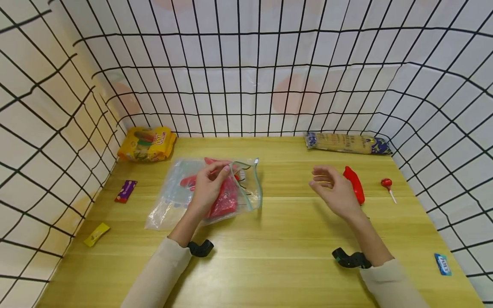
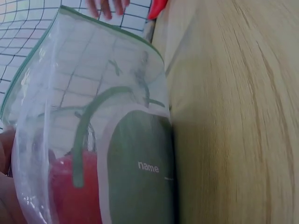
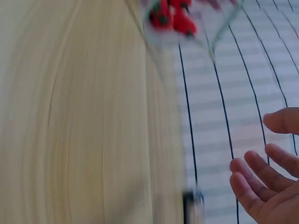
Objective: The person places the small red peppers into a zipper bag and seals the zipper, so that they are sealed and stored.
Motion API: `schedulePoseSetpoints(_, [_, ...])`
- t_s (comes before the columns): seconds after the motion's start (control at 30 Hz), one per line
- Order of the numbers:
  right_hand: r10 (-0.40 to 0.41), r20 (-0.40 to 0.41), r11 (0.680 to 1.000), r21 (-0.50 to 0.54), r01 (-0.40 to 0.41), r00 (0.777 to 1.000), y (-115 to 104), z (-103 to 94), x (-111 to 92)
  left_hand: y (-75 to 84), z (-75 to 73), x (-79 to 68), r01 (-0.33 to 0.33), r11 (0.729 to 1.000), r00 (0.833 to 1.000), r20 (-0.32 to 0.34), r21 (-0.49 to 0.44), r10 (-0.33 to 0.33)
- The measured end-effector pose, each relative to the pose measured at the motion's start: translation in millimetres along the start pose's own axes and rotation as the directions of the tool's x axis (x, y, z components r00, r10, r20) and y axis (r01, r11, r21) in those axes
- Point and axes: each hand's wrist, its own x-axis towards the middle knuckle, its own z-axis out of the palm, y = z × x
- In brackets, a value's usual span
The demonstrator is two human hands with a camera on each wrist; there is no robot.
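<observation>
A clear zip bag point(image 1: 163, 214) with a green-edged mouth lies at centre left, its mouth raised and spread toward the right. My left hand point(image 1: 209, 184) pinches the upper side of the bag near the mouth. Inside are a red packet point(image 1: 225, 201) and other red things. In the left wrist view the bag's green panel point(image 2: 140, 158) reads "name", and my left fingers point(image 2: 5, 149) show at its edge. My right hand point(image 1: 335, 192) hangs over the table, fingers loosely bent and holding nothing. Just beyond it lies a long red pepper-shaped thing point(image 1: 354, 185), partly covered by the hand.
Black wire mesh point(image 1: 240, 66) encloses the wooden table point(image 1: 269, 265). At the back are a yellow snack pack point(image 1: 146, 144) and a noodle pack point(image 1: 344, 143). Small purple point(image 1: 125, 191) and yellow point(image 1: 96, 234) packets lie left; a red lollipop point(image 1: 387, 183) and blue packet point(image 1: 443, 264) lie right.
</observation>
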Motion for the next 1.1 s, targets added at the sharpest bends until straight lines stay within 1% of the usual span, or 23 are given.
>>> schedulePoseSetpoints(0.13, [0.043,-0.035,0.988,-0.144,-0.048,0.998,22,-32.8,-12,0.1,-1.2,-0.7,0.008,1.000,1.000,0.006,0.010,-0.008])
schedulePoseSetpoints(0.23, [0.093,-0.054,0.965,-0.243,-0.103,0.994,38,-51.3,-17,1.3,-2.7,-1.4,0.015,1.000,1.000,0.013,0.017,-0.015])
schedulePoseSetpoints(0.33, [0.151,-0.062,0.938,-0.307,-0.163,0.987,54,-64.9,-19,4.7,-4.4,-2.1,0.002,1.000,1.000,0.031,0.018,-0.003])
schedulePoseSetpoints(0.4, [0.193,-0.059,0.921,-0.334,-0.201,0.979,64,-70.9,-19,7.4,-5.5,-1.7,-0.021,0.999,0.999,0.040,0.025,0.020])
schedulePoseSetpoints(0.47, [0.232,-0.038,0.908,-0.351,-0.231,0.972,72,-74.0,-19,10.5,-6.3,-1.6,-0.041,0.999,0.998,0.043,0.023,0.040])
schedulePoseSetpoints(0.57, [0.278,0.000,0.894,-0.366,-0.258,0.961,79,-75.9,-20,14.7,-7.1,-1.2,-0.048,0.999,0.998,0.036,0.019,0.047])
schedulePoseSetpoints(0.67, [0.289,0.018,0.890,-0.373,-0.261,0.957,80,-75.6,-19,18.3,-6.8,-0.6,-0.032,0.999,0.999,0.028,0.011,0.032])
schedulePoseSetpoints(0.73, [0.276,0.006,0.891,-0.377,-0.254,0.961,78,-74.1,-18,20.4,-6.2,0.4,-0.031,1.000,0.999,0.023,0.004,0.031])
schedulePoseSetpoints(0.8, [0.251,-0.009,0.904,-0.356,-0.237,0.968,74,-70.3,-16,21.9,-5.6,1.6,-0.038,0.999,0.999,0.022,-0.007,0.038])
schedulePoseSetpoints(0.87, [0.228,0.008,0.942,-0.255,-0.218,0.974,66,-63.1,-13,23.2,-5.2,2.3,-0.044,0.999,0.999,0.024,-0.019,0.045])
schedulePoseSetpoints(0.93, [0.197,0.042,0.975,-0.112,-0.192,0.979,55,-53.0,-10,24.0,-5.1,2.5,-0.047,0.999,0.998,0.028,-0.028,0.047])
schedulePoseSetpoints(1.0, [0.168,0.094,0.985,0.029,-0.171,0.981,40,-40.6,-6,26.1,-5.3,1.6,-0.044,0.999,0.999,0.028,-0.028,0.045])
schedulePoseSetpoints(1.03, [0.149,0.121,0.985,0.070,-0.158,0.981,31,-33.8,-3,29.6,-5.3,-0.4,-0.042,0.999,0.999,0.027,-0.022,0.043])
schedulePoseSetpoints(1.1, [0.095,0.156,0.990,0.089,-0.110,0.983,15,-19.6,1,36.6,-5.5,-3.9,-0.042,0.999,0.999,0.026,-0.012,0.042])
